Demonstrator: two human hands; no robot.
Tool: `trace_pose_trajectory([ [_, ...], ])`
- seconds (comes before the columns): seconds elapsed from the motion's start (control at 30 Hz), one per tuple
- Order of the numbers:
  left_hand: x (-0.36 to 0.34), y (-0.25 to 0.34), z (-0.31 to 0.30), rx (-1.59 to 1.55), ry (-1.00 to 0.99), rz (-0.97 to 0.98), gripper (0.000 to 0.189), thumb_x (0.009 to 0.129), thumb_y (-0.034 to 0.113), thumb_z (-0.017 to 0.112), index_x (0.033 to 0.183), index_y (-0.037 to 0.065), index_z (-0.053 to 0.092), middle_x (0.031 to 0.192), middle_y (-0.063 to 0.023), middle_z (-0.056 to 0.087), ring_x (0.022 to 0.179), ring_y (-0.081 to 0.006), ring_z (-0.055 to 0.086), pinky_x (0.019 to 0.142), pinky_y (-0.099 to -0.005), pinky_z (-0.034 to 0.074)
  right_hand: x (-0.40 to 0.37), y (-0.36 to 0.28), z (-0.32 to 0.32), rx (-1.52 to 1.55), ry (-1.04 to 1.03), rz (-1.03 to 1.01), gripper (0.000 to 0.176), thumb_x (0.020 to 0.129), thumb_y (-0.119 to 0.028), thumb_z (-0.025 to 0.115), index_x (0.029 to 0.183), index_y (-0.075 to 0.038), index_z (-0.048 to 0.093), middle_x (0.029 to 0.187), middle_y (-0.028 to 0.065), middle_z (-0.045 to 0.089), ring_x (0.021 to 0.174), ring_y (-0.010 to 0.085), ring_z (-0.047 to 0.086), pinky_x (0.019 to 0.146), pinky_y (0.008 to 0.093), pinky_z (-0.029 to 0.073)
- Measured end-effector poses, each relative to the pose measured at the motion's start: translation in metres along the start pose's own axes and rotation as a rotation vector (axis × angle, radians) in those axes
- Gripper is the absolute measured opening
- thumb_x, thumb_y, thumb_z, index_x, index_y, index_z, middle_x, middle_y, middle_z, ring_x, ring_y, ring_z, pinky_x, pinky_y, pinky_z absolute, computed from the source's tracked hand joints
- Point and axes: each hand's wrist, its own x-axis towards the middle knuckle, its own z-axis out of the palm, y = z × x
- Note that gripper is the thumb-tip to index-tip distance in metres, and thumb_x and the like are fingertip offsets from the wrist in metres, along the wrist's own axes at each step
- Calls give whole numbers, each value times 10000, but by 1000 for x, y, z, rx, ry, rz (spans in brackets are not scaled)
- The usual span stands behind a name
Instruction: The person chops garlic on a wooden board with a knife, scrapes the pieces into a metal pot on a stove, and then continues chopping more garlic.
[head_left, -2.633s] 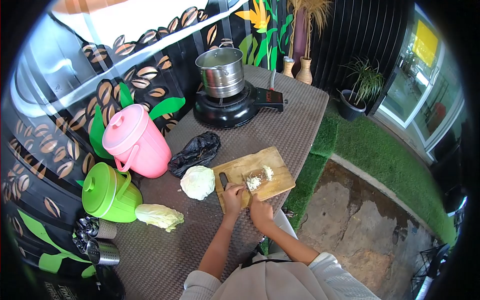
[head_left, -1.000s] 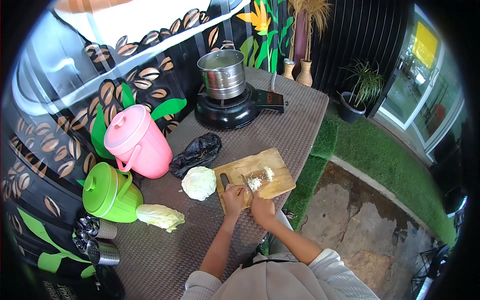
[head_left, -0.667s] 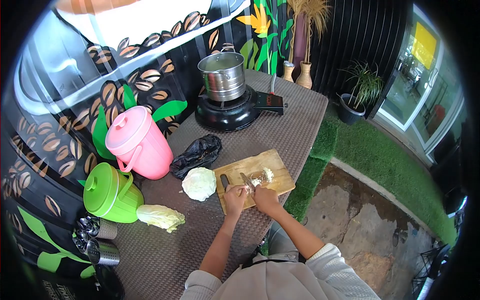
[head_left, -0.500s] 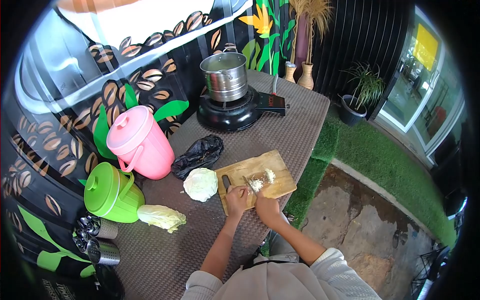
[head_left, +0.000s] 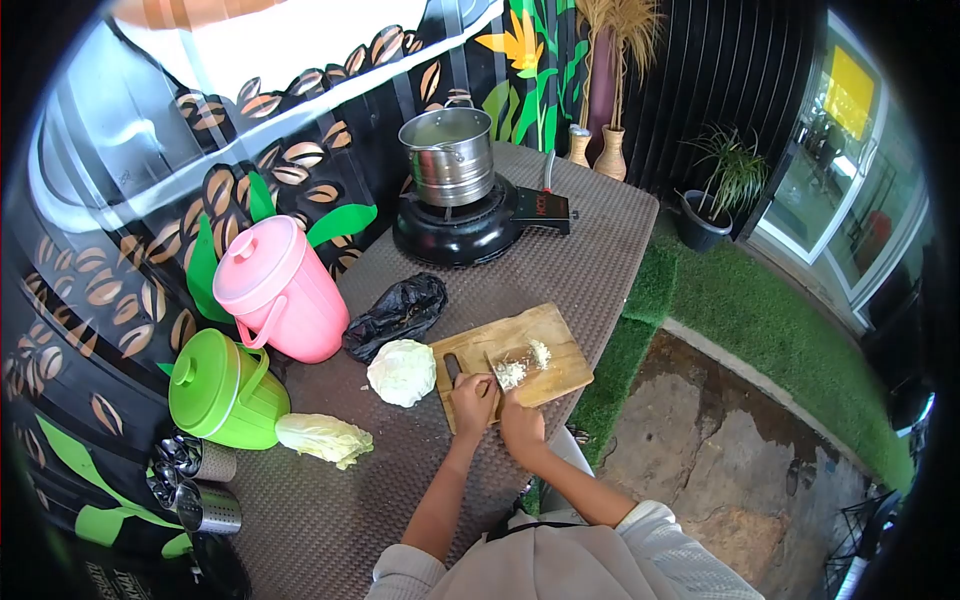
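On the wooden cutting board, my right hand grips a knife, its thin blade pointing away from me. My left hand is close beside the blade, fingers curled and pressed to the board; whatever they hold is hidden. Finely chopped pale bits lie just right of the blade, with a smaller heap farther off. A dark brown, handle-like piece rests on the board beyond my left fingers. Left of the board sits a round cabbage.
A steel pot stands on a black portable stove at the back. A black plastic bag, a pink jug, a green jug and a napa cabbage line the left. Metal utensil holders stand nearer me.
My right hand has drawn slightly left and toward me with the knife, closer to my left hand. My left hand has barely moved.
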Motion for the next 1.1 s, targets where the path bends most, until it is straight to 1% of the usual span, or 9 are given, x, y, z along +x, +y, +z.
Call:
trace_pose_trajectory([
  [0.03,1,2,-2,-5,-10,-9,72,745,11,697,816,22,694,811,-101,670,806,-235,600,729,-319,494,1,-1,2,9,18,11,315,839,-135,535,1072,72,487,762,163,675,684,287,692,583,362,555],
  [0.17,-2,1,1,-68,-6,-67,79,742,14,703,820,22,701,796,-117,661,808,-249,607,732,-319,496,7,8,-17,66,13,-68,306,844,-143,529,1064,65,488,752,157,676,667,281,693,556,358,554],
  [0.27,-3,-4,1,14,-9,-56,93,737,18,709,830,24,707,795,-125,651,802,-249,615,728,-319,499,2,2,-14,98,-25,-33,313,845,-138,522,1076,71,483,735,152,675,666,281,693,563,361,555],
  [0.33,-3,-2,1,-20,0,-56,94,737,21,711,830,26,709,800,-124,647,799,-246,618,725,-320,499,-3,-6,-3,8,21,45,264,849,-127,513,1038,55,496,730,159,672,676,291,692,575,367,556],
  [0.47,-4,-7,2,-58,5,-77,94,738,28,714,832,28,712,810,-127,635,791,-238,624,725,-312,503,1,1,-6,100,4,36,268,855,-129,510,1049,55,494,724,164,670,675,296,690,564,365,555],
  [0.57,-4,-5,1,-32,-16,-104,92,748,20,704,840,25,710,810,-121,636,793,-229,625,734,-299,506,-1,1,-10,156,-66,-9,338,863,-163,514,1096,75,455,706,185,665,667,334,683,580,410,551],
  [0.63,-4,-6,1,-57,-19,-94,91,758,18,697,848,24,709,813,-120,636,792,-225,625,738,-294,507,-5,-4,-1,101,30,25,304,871,-166,511,1067,61,457,706,193,662,672,344,680,586,418,550],
  [0.9,-4,-11,2,-86,-36,-97,97,788,17,684,884,10,696,837,-137,626,794,-221,627,724,-294,512,-1,-2,-4,164,-36,25,286,870,-170,518,1037,56,460,707,196,660,666,344,678,588,409,552],
  [1.1,-3,0,0,-30,-18,-15,106,780,1,683,886,-6,686,802,-141,615,782,-236,628,706,-311,506,1,1,-2,127,-20,14,261,849,-165,543,1002,36,476,710,181,662,666,316,683,585,384,553],
])
